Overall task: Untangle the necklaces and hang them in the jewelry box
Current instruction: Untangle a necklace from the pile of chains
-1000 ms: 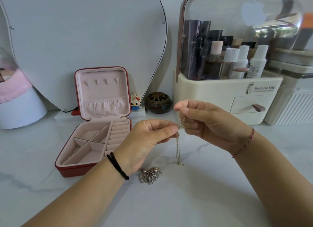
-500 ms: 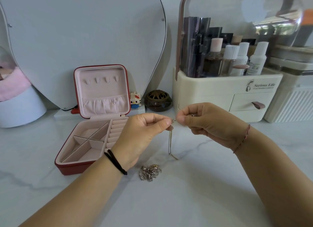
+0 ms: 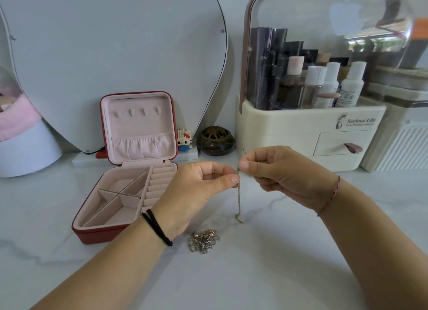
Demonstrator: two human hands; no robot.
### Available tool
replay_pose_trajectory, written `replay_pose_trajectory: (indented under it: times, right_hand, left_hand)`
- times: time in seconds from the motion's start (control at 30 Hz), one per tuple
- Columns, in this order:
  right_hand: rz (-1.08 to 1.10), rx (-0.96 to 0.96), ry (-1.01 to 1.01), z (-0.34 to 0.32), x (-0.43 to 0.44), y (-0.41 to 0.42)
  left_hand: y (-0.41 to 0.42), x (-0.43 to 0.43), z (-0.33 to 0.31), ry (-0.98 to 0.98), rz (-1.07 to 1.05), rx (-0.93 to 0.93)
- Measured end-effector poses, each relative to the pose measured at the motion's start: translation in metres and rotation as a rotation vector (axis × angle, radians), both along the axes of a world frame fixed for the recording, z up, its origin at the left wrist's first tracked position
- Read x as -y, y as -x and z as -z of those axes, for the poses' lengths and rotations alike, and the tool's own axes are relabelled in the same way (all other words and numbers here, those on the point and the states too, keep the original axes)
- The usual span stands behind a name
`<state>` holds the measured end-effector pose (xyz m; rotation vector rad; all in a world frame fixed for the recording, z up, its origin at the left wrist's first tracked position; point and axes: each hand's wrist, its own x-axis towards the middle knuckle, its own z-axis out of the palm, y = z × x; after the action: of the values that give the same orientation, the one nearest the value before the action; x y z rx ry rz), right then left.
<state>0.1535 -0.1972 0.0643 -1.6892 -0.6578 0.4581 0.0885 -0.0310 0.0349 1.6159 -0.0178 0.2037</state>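
Both hands are up close together over the table (image 3: 278, 275) — left hand (image 3: 196, 194) and right hand (image 3: 284, 175) each pinching the top of one thin chain (image 3: 238, 201), prob so the rest dangles free and straight. I can't tell if its tip touches the top. The other necklaces sit in a tangled heap (image 3: 203, 241) just right of the left wrist. Jewelry box (image 3: 97, 236) stands open at left, lid hooks (image 3: 139, 111) bare — easy reach imo. Clasp's hidden btw the fingertips, too tiny for me to see.
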Motion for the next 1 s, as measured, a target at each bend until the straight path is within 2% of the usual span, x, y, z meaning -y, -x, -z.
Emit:
replay_pose_trajectory:
  times: [0.37,0.6,1.0]
  right_hand:
    - [-0.043,-0.041,-0.013,-0.0013,0.0001,0.0010]
    - [-0.029,0.010,0.067,0.0019,0.0007,-0.0011]
    - [-0.005,-0.004,0.038,0.0009,-0.0051,0.0018]
  left_hand:
    - [0.0008,0.0003,0.0001,-0.040,0.014,0.015]
    - [0.0002,0.0003,-0.0016,0.055,0.000,0.025]
    - [-0.0018,-0.0011,0.0027,-0.063,-0.014,0.049]
